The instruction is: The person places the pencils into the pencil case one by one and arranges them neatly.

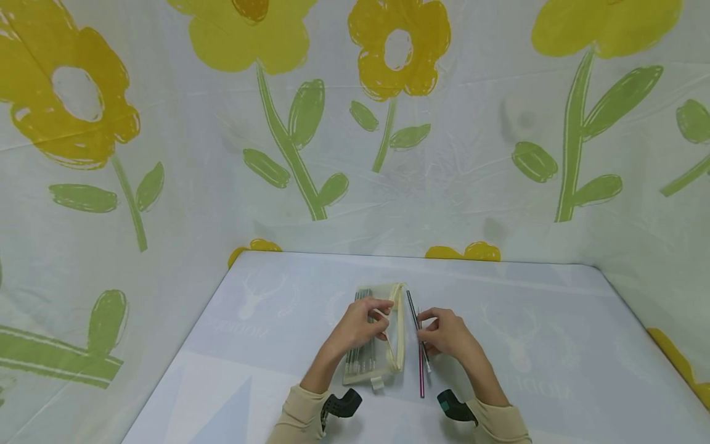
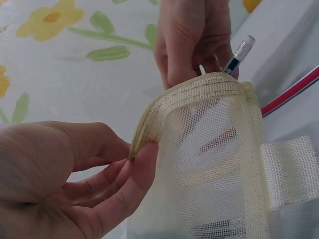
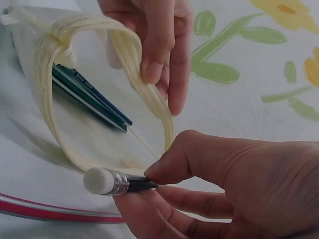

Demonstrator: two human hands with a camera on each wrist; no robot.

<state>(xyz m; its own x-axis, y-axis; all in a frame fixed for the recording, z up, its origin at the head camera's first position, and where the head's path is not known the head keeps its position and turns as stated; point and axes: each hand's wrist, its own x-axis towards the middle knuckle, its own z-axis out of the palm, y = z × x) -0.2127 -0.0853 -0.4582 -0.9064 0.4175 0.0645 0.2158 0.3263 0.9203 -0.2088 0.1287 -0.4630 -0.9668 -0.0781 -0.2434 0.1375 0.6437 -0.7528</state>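
Note:
A cream mesh pencil pouch [image 1: 383,375] lies on the table with its zipped mouth gaping toward the right. My left hand [image 1: 360,324] pinches the zipper edge [image 2: 144,127] between thumb and fingers, lifting it. Between the thumb and fingers of my right hand [image 1: 448,333] is a dark pencil [image 3: 137,184] with a metal ferrule and white eraser, close beside the pouch mouth. A red pencil [image 1: 421,382] lies beneath that hand, to the right of the pouch. Through the opening, dark green pencils [image 3: 92,99] show inside the pouch.
A pale fabric tab [image 1: 377,383] sticks out from the pouch's near end. The white table [image 1: 554,320] has faint deer prints and backs onto a flowered curtain [image 1: 455,203]. Black devices [image 1: 344,404] are strapped at both wrists, near the beige sleeves [image 1: 302,410].

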